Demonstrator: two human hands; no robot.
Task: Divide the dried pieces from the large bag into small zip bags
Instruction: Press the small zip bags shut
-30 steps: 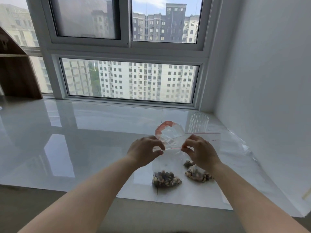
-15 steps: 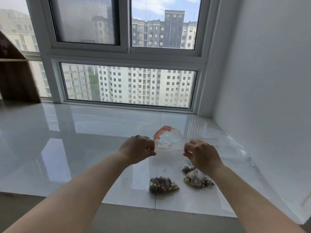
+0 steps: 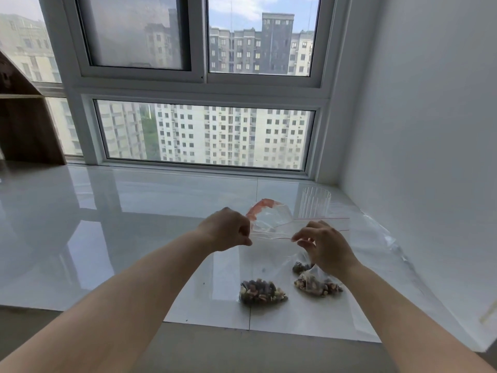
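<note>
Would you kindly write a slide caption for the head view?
Both hands, left hand and right hand, pinch the top of a small zip bag holding dried pieces.

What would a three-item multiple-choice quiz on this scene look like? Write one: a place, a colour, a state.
1. Where is the clear cup?
A. behind the hands, near the wall
B. on the wooden shelf
C. in the left hand

2. What colour is the held zip bag's seal line?
A. blue
B. red
C. green

3. How is the held zip bag?
A. lying flat
B. hanging, pinched at top by left hand and right hand
C. empty

Key: 1 A, it stands by the wall. 2 B, a thin red line shows. 3 B, dried pieces sag at bottom.
</note>
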